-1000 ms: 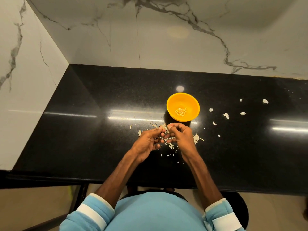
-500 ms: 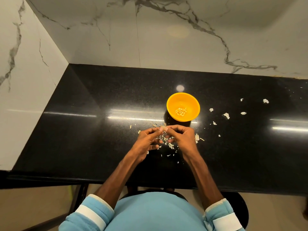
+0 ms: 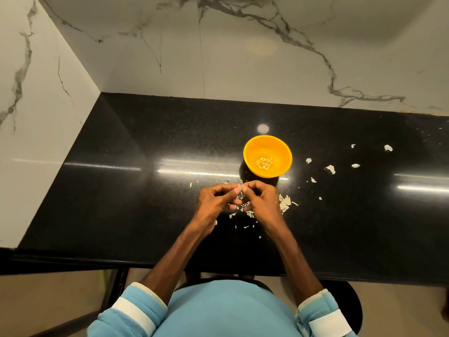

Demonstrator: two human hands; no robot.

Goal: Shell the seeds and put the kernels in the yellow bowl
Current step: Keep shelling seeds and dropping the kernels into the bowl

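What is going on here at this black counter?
A person at the black counter shells seeds by hand. The left hand and the right hand come together and pinch what seems to be one small seed, just in front of the yellow bowl. A small heap of kernels lies in it. Pale shell pieces lie scattered under the hands and right of the bowl.

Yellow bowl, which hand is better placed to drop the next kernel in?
Likely the right hand: it lies closest to the yellow bowl, the left hand further off; both pinch the seed.
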